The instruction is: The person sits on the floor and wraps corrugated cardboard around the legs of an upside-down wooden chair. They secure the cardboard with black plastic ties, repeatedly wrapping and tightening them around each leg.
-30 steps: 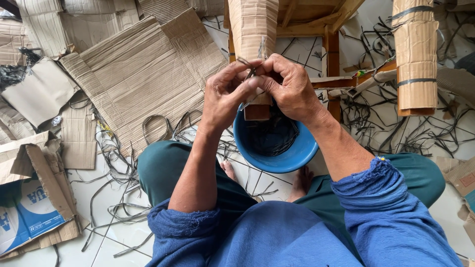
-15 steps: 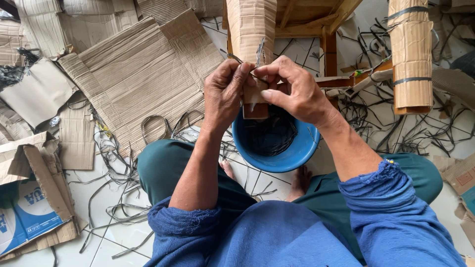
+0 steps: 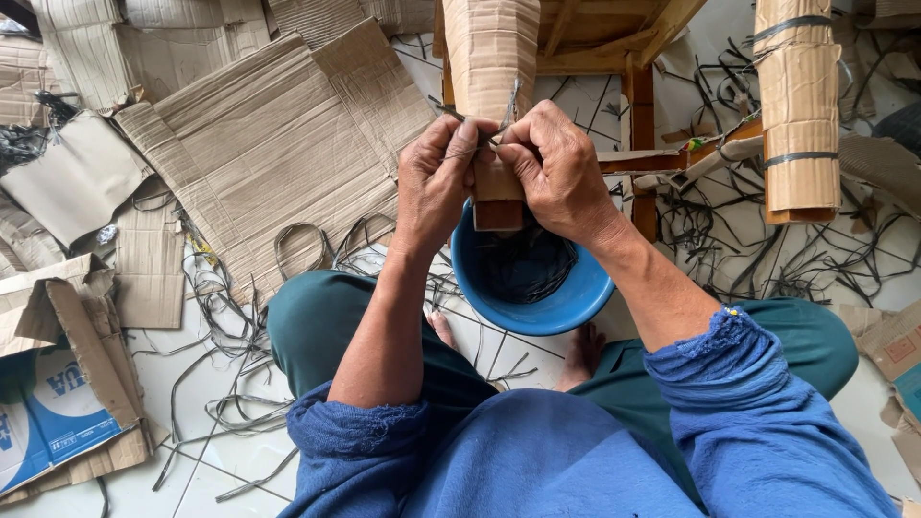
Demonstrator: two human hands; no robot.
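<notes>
My blue bowl (image 3: 566, 297) is glossy, smooth plastic. The cardboard sheets (image 3: 259, 144) look matt and ribbed; the stool (image 3: 638, 91) is bare wood.

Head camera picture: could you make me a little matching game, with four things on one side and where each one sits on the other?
Things:
1. blue bowl
2. cardboard-wrapped leg
3. strapped cardboard roll
4. blue-printed box

Places:
A. far left, on the floor
B. between the person's knees
C. upper right, apart from the hands
D. just behind the left hand and right hand

Pairs: 1-B, 2-D, 3-C, 4-A
</notes>
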